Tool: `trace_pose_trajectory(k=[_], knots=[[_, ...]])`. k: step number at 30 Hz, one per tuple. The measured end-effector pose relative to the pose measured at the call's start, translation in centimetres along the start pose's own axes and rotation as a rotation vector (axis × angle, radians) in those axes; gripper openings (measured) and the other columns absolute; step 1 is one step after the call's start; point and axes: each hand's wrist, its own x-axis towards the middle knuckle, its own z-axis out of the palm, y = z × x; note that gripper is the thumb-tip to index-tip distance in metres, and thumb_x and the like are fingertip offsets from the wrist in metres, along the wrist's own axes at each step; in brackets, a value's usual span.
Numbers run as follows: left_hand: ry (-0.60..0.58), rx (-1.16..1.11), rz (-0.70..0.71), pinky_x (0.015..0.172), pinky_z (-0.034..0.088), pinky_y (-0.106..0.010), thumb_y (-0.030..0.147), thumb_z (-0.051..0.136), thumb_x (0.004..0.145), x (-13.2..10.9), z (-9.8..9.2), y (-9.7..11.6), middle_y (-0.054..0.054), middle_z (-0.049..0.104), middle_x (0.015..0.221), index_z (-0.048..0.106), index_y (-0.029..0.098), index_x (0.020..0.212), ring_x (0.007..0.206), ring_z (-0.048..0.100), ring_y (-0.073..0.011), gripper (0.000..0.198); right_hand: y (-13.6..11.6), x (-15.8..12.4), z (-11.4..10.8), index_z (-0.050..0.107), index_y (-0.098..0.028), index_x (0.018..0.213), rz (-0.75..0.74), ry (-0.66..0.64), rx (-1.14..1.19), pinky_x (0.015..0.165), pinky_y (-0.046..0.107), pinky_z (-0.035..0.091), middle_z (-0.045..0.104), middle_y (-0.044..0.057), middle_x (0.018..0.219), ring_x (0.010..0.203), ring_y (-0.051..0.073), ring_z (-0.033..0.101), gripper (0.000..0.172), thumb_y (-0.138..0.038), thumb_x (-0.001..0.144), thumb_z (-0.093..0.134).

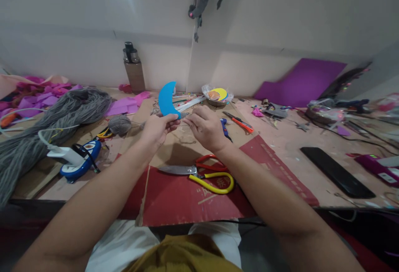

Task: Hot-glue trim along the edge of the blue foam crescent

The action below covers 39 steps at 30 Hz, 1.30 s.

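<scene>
Crescent [166,100] in left hand [159,131]

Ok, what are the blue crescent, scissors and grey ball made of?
Blue crescent: probably felt or craft foam; thin, evenly coloured, matte.
Scissors: blades look like metal, from their grey sheen; red and yellow handles, probably plastic-coated, smooth and saturated.
Grey ball: likely yarn, matte; wound strands show. Fibre unclear.

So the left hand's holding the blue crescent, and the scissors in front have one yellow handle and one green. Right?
Not quite: the head view shows the scissors with one yellow handle and one red handle, no green. The left hand is indeed holding the blue crescent.
</scene>
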Motion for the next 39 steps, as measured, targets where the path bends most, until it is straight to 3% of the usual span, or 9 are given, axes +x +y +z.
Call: trace_pose_trajectory(k=[5,8,13,18,26,29,33,39], knots=[[0.029,-0.042,-0.011,0.053,0.047,-0.020,0.013,0.074,0.052,0.2,0.0,-0.2,-0.001,0.063,0.057,0.061,0.011,0.065,0.051,0.058,-0.0088,0.019,-0.9,0.0,0.4,0.059,-0.018,0.072,-0.128,-0.061,-0.051,0.069,0.032,0.035,0.054,0.006,0.074,0.071,0.018,0.044,0.027,-0.024,0.093,0.043],[0.013,-0.023,0.052,0.052,0.046,-0.021,0.014,0.076,0.049,0.0,0.2,-0.6,0.001,0.061,0.056,0.060,0.012,0.063,0.047,0.054,-0.0074,0.021,-1.0,0.4,0.5,0.058,-0.018,0.072,-0.126,-0.035,-0.041,0.068,0.032,0.036,0.054,0.005,0.073,0.070,0.017,0.044,0.027,-0.024,0.093,0.044],[-0.120,0.088,0.171,0.053,0.043,-0.022,0.016,0.074,0.052,-0.5,0.5,-0.8,-0.001,0.061,0.057,0.063,0.011,0.063,0.050,0.054,-0.0089,0.017,-0.3,0.8,0.3,0.055,-0.019,0.070,0.064,0.055,0.116,0.070,0.030,0.039,0.053,0.005,0.074,0.075,0.017,0.048,0.025,-0.026,0.092,0.046],[-0.142,0.132,0.195,0.055,0.044,-0.024,0.018,0.075,0.053,-0.7,0.7,-0.5,-0.003,0.065,0.065,0.067,0.011,0.074,0.054,0.058,-0.0112,0.024,0.1,1.1,-0.2,0.054,-0.018,0.067,0.287,0.114,0.353,0.067,0.028,0.040,0.051,0.002,0.072,0.072,0.014,0.049,0.022,-0.024,0.088,0.053],[-0.247,0.165,0.171,0.060,0.045,-0.025,0.020,0.076,0.057,-0.8,0.5,-0.2,-0.002,0.064,0.064,0.067,0.012,0.073,0.056,0.057,-0.0107,0.020,1.0,1.6,-1.0,0.059,-0.017,0.064,0.623,-0.102,0.714,0.063,0.027,0.039,0.054,0.000,0.066,0.065,0.012,0.047,0.023,-0.035,0.078,0.062],[-0.314,0.171,0.146,0.061,0.045,-0.025,0.019,0.077,0.056,-0.9,0.3,0.1,-0.001,0.064,0.065,0.066,0.013,0.073,0.057,0.057,-0.0106,0.021,1.4,1.6,-1.5,0.059,-0.016,0.064,0.738,-0.223,0.908,0.055,0.024,0.034,0.050,-0.002,0.061,0.057,0.009,0.041,0.029,-0.042,0.076,0.063],[-0.401,0.245,0.147,0.059,0.045,-0.025,0.022,0.077,0.059,-0.9,0.1,0.5,-0.001,0.063,0.064,0.065,0.013,0.074,0.056,0.057,-0.0105,0.021,1.7,1.2,-1.7,0.055,-0.017,0.063,0.794,-0.311,1.092,0.047,0.022,0.023,0.042,-0.005,0.056,0.049,0.006,0.031,0.034,-0.048,0.073,0.065],[-0.445,0.357,0.232,0.057,0.045,-0.024,0.025,0.076,0.063,-0.4,-0.3,0.4,-0.001,0.064,0.063,0.066,0.015,0.078,0.055,0.056,-0.0115,0.021,1.6,0.7,-1.2,0.051,-0.019,0.069,0.827,-0.326,1.193,0.045,0.021,0.022,0.039,-0.007,0.058,0.048,0.005,0.030,0.033,-0.047,0.073,0.067]])
